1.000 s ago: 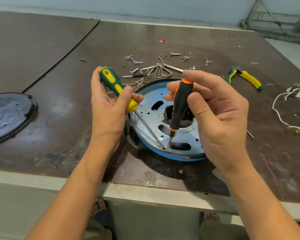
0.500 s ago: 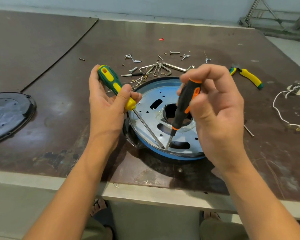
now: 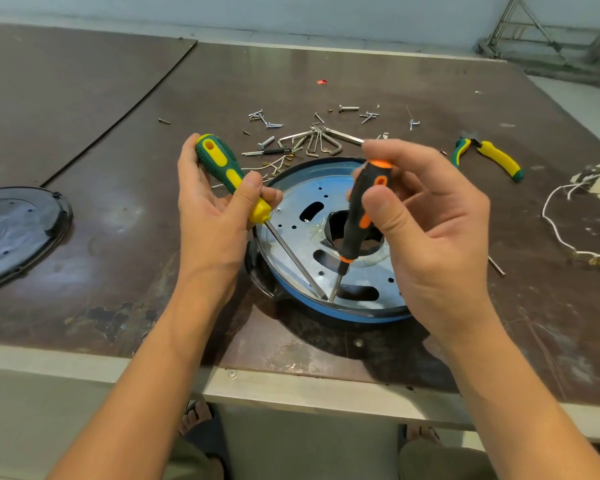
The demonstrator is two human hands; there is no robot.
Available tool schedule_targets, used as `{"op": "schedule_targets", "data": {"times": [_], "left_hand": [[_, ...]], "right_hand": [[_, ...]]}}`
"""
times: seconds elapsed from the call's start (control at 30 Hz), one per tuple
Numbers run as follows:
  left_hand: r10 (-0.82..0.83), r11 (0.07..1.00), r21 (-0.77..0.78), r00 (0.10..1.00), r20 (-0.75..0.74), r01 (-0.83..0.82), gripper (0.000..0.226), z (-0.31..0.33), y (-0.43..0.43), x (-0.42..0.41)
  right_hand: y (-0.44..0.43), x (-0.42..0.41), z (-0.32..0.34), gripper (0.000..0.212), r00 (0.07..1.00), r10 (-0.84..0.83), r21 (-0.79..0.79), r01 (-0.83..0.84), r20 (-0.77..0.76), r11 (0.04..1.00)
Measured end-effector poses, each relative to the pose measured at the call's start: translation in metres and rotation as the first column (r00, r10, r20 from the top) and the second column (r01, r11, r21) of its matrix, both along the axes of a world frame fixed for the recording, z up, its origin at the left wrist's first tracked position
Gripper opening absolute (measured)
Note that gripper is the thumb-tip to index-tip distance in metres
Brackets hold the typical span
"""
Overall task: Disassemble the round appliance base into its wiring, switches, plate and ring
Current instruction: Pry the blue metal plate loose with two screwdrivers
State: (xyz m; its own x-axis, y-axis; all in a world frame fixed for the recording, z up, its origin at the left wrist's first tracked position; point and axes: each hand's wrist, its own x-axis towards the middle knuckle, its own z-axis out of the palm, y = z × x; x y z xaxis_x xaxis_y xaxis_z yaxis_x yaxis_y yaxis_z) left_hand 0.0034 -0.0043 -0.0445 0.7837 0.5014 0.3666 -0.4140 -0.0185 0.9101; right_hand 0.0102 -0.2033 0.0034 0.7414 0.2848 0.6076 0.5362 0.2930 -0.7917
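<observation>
The round appliance base (image 3: pixel 302 299) lies near the table's front edge, a blue ring around a silvery metal plate (image 3: pixel 291 209) with slots and a central hole. My left hand (image 3: pixel 212 216) grips a green-and-yellow screwdriver (image 3: pixel 222 168); its long shaft slants down to the plate's near rim. My right hand (image 3: pixel 430 230) holds a black-and-orange screwdriver (image 3: pixel 359 209) almost upright, its tip at the same spot on the rim beside the other tip. My right hand hides the plate's right side.
Loose screws (image 3: pixel 267 119) and hex keys (image 3: pixel 319 140) lie scattered behind the base. Yellow-green pliers (image 3: pixel 489 155) rest at the right, white wiring (image 3: pixel 561 237) farther right. A black round cover (image 3: pixel 11 230) sits at the left edge. The table's metal front edge (image 3: pixel 291 386) is close.
The orange-black screwdriver has tilted slightly and my right hand's fingers have shifted on its handle. Both tips stay at the plate's near rim; my left hand has barely moved.
</observation>
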Motion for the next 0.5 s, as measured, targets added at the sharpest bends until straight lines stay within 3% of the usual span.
{"op": "schedule_targets", "data": {"times": [0.2, 0.3, 0.5], "left_hand": [[-0.011, 1.000, 0.004, 1.000, 0.004, 0.011, 0.068, -0.0008, -0.0002, 0.0008], [-0.011, 1.000, -0.012, 1.000, 0.007, 0.011, 0.068, -0.0009, -0.0003, 0.0007], [-0.008, 1.000, -0.011, 1.000, 0.002, 0.008, 0.068, 0.0002, -0.0010, 0.0004]], "right_hand": [[-0.0003, -0.0032, -0.0021, 0.023, 0.994, 0.102, 0.007, -0.101, -0.034, 0.995], [0.0004, -0.0032, 0.0011, 0.031, 0.999, 0.018, 0.014, -0.019, 0.027, 1.000], [-0.0023, -0.0003, -0.0038, 0.025, 0.995, 0.050, 0.039, -0.047, -0.083, 0.998]]}}
